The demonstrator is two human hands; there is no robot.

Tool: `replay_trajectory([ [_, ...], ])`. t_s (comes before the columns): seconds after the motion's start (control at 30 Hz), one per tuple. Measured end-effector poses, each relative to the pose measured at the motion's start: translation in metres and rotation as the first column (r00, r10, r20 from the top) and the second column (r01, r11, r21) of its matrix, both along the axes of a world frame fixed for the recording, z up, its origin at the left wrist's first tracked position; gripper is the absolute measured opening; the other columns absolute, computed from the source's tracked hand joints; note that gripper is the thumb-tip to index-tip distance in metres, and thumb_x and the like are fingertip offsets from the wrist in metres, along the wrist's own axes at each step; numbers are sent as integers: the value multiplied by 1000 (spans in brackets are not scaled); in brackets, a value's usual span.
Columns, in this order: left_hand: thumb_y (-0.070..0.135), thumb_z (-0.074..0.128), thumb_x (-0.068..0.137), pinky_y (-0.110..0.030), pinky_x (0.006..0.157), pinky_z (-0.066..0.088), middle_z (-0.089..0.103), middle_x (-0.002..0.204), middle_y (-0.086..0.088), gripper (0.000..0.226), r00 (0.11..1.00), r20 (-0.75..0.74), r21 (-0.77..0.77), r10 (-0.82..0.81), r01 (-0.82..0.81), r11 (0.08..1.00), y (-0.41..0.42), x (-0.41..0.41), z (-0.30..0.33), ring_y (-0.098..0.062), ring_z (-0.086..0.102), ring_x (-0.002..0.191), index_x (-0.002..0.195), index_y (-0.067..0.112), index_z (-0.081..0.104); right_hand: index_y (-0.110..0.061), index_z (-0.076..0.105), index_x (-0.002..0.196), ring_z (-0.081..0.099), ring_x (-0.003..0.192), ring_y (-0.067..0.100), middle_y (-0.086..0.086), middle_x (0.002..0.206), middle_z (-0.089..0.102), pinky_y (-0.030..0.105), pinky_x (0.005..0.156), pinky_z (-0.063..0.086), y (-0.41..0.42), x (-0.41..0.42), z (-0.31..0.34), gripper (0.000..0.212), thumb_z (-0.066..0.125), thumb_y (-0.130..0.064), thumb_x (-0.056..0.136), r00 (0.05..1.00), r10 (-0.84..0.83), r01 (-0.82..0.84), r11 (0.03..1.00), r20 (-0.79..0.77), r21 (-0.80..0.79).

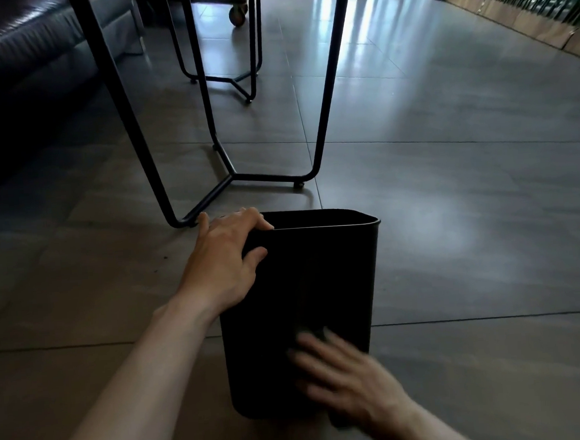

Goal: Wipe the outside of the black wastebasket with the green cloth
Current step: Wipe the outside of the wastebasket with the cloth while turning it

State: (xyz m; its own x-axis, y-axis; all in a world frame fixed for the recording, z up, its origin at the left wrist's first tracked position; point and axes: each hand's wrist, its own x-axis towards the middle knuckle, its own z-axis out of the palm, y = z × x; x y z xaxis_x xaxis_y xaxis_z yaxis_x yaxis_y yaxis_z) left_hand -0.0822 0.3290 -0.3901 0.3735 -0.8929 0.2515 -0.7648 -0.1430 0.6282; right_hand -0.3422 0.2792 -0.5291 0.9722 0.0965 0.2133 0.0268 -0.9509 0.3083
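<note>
The black wastebasket (320, 279) stands on the grey tiled floor, tilted away from me. My left hand (229, 255) grips its near-left rim corner, fingers hooked over the edge and thumb on the outer wall. My right hand (347, 377), blurred by motion, lies flat against the lower part of the near wall. A dark bit of the green cloth (312, 333) shows just beyond its fingertips, pressed to the wall; most of the cloth is hidden under the hand.
A table's black metal leg frame (234, 175) stands on the floor just behind the wastebasket. A dark sofa (23, 59) fills the far left. A low wooden ledge with green plants (524, 7) runs along the far right. A second frame (234, 82) stands farther back.
</note>
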Motion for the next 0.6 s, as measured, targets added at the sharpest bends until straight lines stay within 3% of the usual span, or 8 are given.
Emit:
replay_trajectory([
  [0.1, 12, 69, 90, -53, 126, 1, 65, 125, 9, 27, 1000, 10, 13, 28, -28, 1000, 0, -3, 2, -14, 46, 137, 107, 31, 59, -19, 59, 132, 30, 154, 36, 12, 160, 44, 55, 120, 35, -34, 31, 50, 32, 62, -18, 100, 896, -256, 145, 941, 363, 306],
  [0.17, 11, 68, 89, -54, 126, 2, 66, 123, 10, 26, 1000, 18, 12, 21, -22, 1000, -1, -4, 4, -14, 49, 133, 105, 30, 59, -17, 56, 138, 26, 156, 34, 12, 162, 41, 55, 124, 29, -45, 56, 75, 35, 59, -18, 103, 824, -357, 200, 910, 439, 364],
  [0.23, 9, 68, 89, -53, 125, 2, 66, 122, 8, 26, 999, 26, 14, 18, -18, 1000, -2, -5, 5, -16, 52, 130, 105, 28, 60, -17, 57, 133, 28, 155, 34, 12, 160, 45, 52, 125, 27, -38, 68, 74, 30, 56, -17, 103, 843, -330, 189, 921, 425, 339],
  [0.3, 7, 68, 88, -54, 125, 2, 66, 123, 6, 27, 999, 32, 27, 23, -24, 999, -3, -4, 5, -18, 52, 130, 107, 26, 60, -21, 58, 126, 38, 151, 34, 11, 154, 52, 50, 123, 32, -13, 64, 44, 23, 56, -21, 103, 934, -148, 79, 973, 325, 216],
  [0.37, 8, 67, 89, -55, 125, 0, 65, 124, 7, 27, 1000, 19, 33, 21, -22, 999, -2, -5, 4, -17, 50, 131, 107, 27, 59, -29, 58, 125, 44, 147, 30, 3, 152, 55, 48, 121, 37, 19, 45, 8, 27, 61, -33, 99, 994, 102, -103, 994, 25, 35],
  [0.43, 8, 66, 90, -55, 125, -1, 64, 125, 8, 28, 1000, 0, 28, 5, -5, 1000, -1, -5, 4, -15, 46, 137, 105, 30, 57, -33, 48, 129, 42, 148, 21, -7, 153, 53, 44, 121, 38, 37, 24, -13, 41, 64, -43, 92, 957, 158, -180, 981, -242, -72],
  [0.47, 8, 66, 91, -56, 125, -1, 64, 126, 8, 28, 1000, 0, 30, -3, 3, 1000, 0, -5, 4, -15, 44, 139, 105, 31, 56, -32, 44, 129, 40, 150, 19, -9, 152, 53, 42, 121, 38, 36, 20, -15, 43, 64, -44, 93, 961, 140, -158, 986, -239, -59],
  [0.6, 10, 66, 91, -58, 124, 4, 65, 123, 8, 28, 999, 27, 42, -16, 15, 999, 0, -4, 4, -17, 49, 133, 105, 31, 54, -20, 54, 119, 41, 149, 31, 7, 153, 55, 47, 120, 37, 0, 30, 22, 13, 53, -23, 106, 977, -42, 4, 984, 207, 180],
])
